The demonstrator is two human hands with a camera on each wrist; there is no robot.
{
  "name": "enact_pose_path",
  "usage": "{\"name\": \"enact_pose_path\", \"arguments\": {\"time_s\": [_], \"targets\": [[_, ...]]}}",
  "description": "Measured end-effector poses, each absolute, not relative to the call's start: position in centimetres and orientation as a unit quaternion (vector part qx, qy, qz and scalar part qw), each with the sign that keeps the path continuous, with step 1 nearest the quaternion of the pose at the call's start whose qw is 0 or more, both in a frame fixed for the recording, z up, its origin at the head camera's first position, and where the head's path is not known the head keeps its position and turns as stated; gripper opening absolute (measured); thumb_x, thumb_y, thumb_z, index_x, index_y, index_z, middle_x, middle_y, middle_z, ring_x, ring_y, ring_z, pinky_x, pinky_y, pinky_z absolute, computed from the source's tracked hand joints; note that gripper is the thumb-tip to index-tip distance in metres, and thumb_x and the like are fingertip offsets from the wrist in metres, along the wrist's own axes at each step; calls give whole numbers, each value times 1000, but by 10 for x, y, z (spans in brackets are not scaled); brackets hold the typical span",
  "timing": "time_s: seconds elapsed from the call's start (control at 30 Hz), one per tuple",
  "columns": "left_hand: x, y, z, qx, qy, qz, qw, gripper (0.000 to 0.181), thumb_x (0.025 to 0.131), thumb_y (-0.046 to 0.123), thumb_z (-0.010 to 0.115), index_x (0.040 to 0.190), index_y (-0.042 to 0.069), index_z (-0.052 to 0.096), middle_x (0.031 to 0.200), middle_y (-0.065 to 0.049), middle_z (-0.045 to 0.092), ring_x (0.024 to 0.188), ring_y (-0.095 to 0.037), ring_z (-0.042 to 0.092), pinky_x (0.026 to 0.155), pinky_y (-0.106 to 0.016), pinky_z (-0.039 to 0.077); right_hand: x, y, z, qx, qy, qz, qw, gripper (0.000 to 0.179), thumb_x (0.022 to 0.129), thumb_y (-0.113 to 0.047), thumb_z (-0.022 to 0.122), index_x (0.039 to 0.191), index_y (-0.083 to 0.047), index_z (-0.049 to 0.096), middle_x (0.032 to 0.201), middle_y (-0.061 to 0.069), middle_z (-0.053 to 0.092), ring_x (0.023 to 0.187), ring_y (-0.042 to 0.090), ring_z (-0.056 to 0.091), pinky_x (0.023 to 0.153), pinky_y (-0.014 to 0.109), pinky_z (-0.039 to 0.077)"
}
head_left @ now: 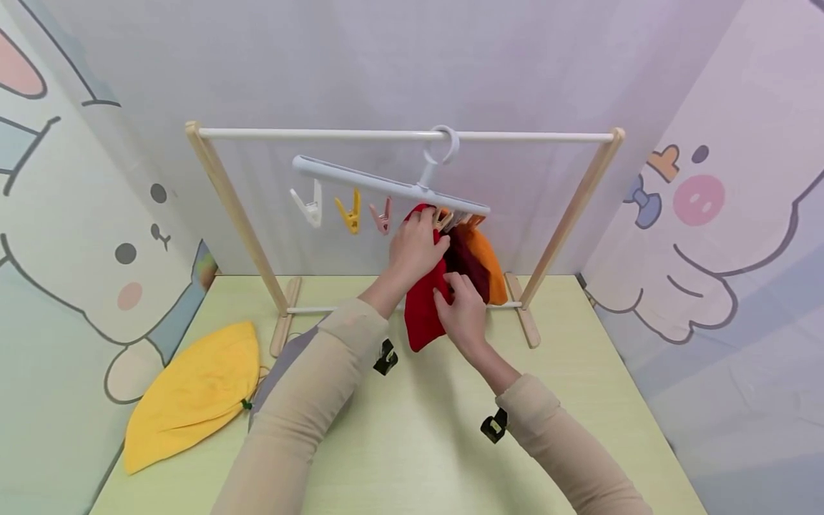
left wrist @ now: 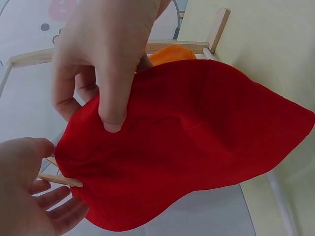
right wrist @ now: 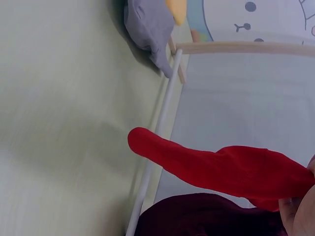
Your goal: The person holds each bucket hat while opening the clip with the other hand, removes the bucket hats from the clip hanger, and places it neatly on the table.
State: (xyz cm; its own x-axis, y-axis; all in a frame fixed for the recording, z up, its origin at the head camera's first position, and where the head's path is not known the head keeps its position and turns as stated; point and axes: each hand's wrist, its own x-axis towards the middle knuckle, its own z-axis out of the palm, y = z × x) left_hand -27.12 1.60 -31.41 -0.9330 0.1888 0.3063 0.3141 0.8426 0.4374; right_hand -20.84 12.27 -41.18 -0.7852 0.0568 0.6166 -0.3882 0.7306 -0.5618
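Observation:
A red bucket hat [head_left: 423, 311] hangs folded below the white hanger [head_left: 380, 182], its flat side filling much of the left wrist view. My left hand [head_left: 417, 250] is at the hat's top edge and pinches a tan clothespin [left wrist: 61, 180], whose tips meet the red cloth. Its handle end is mostly hidden by the fingers. Lower down, my right hand [head_left: 462, 311] grips the hat's side, thumb on the near face in the left wrist view. Just behind hang a dark maroon cloth piece [head_left: 465, 261] and an orange one [head_left: 487, 261].
The hanger hooks over the white rod [head_left: 309, 134] of a wooden rack, tilted down to the right. White [head_left: 311, 209], yellow [head_left: 350, 212] and pink [head_left: 382, 216] clips dangle from its left half. A yellow hat [head_left: 193, 393] and a grey cloth piece [head_left: 283, 365] lie on the table's left.

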Motion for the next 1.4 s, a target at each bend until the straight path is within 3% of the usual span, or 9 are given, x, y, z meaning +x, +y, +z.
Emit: {"name": "enact_pose_path", "arguments": {"time_s": [0.53,0.8,1.4], "targets": [[-275,20,-308,-128,-952,-249,121,55,86,36,60,131,11,41,120,-7,55,99,-25,59,75,-40,51,-204,123,-412,118,-870,348,328,16,80,-9,67,95,-5,61,78,7,56,62,17,50,56,28,48],[-277,21,-306,-110,-955,-247,125,45,85,37,60,120,10,49,106,-6,59,90,-25,61,72,-38,50,-201,121,-412,115,-874,349,319,16,82,-12,66,96,-7,60,80,6,56,63,16,50,56,27,47],[-275,34,-310,-90,-959,-192,187,41,85,39,62,112,9,57,99,-7,62,81,-26,64,67,-38,53,-193,119,-412,134,-875,336,321,17,80,-12,69,95,-8,62,76,4,56,61,12,46,54,25,46]]}}
